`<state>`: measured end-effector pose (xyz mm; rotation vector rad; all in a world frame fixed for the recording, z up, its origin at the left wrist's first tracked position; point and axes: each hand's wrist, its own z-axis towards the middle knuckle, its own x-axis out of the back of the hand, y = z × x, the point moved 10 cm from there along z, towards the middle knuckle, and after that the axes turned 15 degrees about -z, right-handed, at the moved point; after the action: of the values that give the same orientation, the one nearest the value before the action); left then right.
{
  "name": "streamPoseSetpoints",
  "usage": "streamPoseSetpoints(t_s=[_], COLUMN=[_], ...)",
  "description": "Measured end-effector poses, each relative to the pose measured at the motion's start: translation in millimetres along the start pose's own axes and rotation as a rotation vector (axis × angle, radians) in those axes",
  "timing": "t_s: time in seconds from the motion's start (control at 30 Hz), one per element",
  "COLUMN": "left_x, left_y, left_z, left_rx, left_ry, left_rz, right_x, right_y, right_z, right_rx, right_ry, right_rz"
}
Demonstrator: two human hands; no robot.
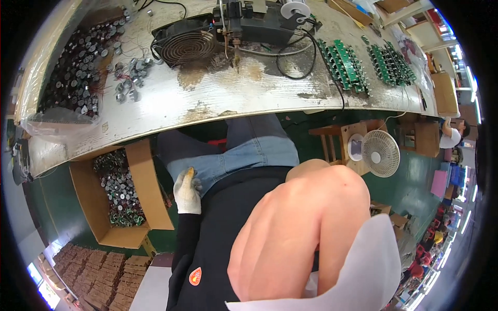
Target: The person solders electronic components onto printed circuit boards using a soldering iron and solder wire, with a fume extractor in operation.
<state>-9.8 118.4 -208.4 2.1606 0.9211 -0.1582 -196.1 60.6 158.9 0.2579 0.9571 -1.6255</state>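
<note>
My left hand (188, 193), in a whitish glove with a yellow-brown fingertip, rests by my thigh on the blue jeans (233, 153). Its fingers are loosely curled, and nothing shows in them. Very close and large, a bare hand, my right hand (301, 223), fills the lower middle with bent fingers. Its fingertips are hidden. A smooth white sheet-like piece (363, 264) lies against it at the lower right; whether the fingers grip it is unclear. Both hands are away from the white worktable (171, 106).
Small round metal parts (78, 67) with wires pile up at the table's left. A fan (187, 47) and a black bench machine (259, 26) stand behind; green circuit boards (345, 67) lie right. A carton (142, 181) of parts sits lower left, a white fan (381, 153) right.
</note>
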Motion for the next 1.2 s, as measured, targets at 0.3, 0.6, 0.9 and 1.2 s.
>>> streamPoseSetpoints(t_s=[0.3, 0.6, 0.9, 1.2], left_x=[-1, -2, -4, -5], left_y=[4, 8, 9, 10], left_z=[-4, -4, -4, -2], left_rx=[-0.03, -0.047, -0.056, -0.056], left_ry=[0.001, -0.002, -0.013, -0.032], left_rz=[0.054, 0.088, 0.163, 0.09], right_x=[4, -5, 5, 4], right_y=[-7, 0, 16, 6], right_z=[2, 9, 3, 12], right_rx=[0.081, -0.01, -0.17, -0.198], right_ry=[0.057, -0.08, 0.207, 0.129], right_rz=[0.075, 0.068, -0.055, -0.146])
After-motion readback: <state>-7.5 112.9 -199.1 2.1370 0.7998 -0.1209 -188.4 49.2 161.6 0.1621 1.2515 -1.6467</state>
